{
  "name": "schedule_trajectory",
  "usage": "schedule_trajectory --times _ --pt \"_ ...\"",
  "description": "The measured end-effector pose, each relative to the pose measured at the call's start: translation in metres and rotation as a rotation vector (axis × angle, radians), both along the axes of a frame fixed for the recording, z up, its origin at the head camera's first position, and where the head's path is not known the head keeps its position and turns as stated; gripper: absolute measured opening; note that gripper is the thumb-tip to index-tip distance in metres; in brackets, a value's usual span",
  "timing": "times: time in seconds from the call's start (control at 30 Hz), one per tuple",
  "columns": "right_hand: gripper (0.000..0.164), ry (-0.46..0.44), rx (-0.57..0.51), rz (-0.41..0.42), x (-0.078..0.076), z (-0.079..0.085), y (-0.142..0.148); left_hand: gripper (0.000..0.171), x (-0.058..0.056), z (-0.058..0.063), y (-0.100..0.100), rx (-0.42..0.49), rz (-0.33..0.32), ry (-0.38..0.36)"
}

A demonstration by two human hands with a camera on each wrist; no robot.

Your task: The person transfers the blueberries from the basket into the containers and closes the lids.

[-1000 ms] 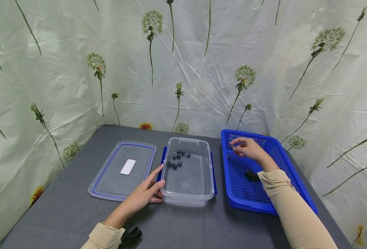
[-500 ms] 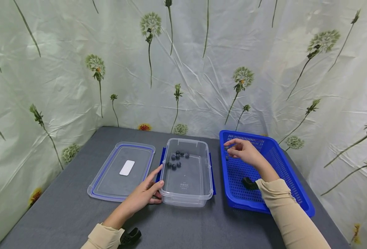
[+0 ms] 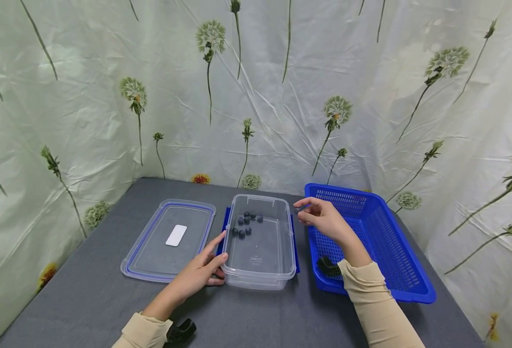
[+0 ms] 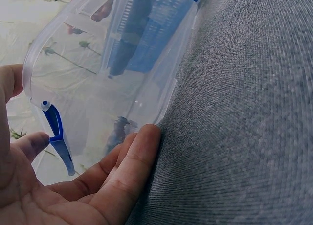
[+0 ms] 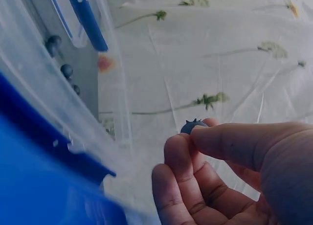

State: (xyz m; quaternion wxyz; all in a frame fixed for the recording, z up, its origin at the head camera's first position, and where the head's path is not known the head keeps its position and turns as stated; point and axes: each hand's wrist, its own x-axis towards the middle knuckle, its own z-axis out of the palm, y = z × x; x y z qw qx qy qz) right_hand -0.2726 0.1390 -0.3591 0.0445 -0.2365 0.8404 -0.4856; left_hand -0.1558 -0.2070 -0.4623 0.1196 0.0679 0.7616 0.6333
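Observation:
My right hand (image 3: 324, 220) pinches a blueberry (image 5: 192, 126) between thumb and fingertips. It is over the left rim of the blue plastic basket (image 3: 405, 266), beside the clear food container (image 3: 262, 276). Several blueberries (image 3: 241, 234) lie in the container, mostly toward its back left. My left hand (image 3: 198, 271) rests against the container's left side, index finger along the wall and thumb at the near left corner. In the left wrist view its fingers (image 4: 128, 178) spread along the wall around a blue latch (image 4: 55, 122), low ones close to the cloth.
A clear lid (image 3: 153, 258) with a blue seal and a white label (image 3: 176, 235) lies flat left of the container. Grey cloth (image 3: 256, 319) covers the table. A flower-printed curtain (image 3: 277, 106) hangs behind it. A black strap (image 3: 182, 331) is on the left wrist.
My right hand has moved left with the blueberry, from over the basket's far left part to its rim near the container. My left hand stays against the container.

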Motion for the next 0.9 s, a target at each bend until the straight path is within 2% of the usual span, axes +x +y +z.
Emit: schedule_trajectory --times 0.37,0.57,0.77,0.9 --pt "0.027 -0.115 0.067 0.014 0.018 -0.002 -0.042 0.071 0.000 -0.001 -0.001 0.010 -0.002 0.001" --pt "0.034 -0.170 0.102 0.050 0.027 -0.006 -0.064 0.071 0.001 -0.001 -0.001 0.002 0.007 0.004" --pt "0.038 -0.223 0.197 0.090 0.025 -0.012 -0.082 0.071 0.002 0.001 -0.002 -0.003 0.017 -0.001" --pt "0.044 -0.268 0.276 0.119 0.018 -0.012 -0.088 0.069 0.002 0.001 0.000 -0.010 0.015 0.000"
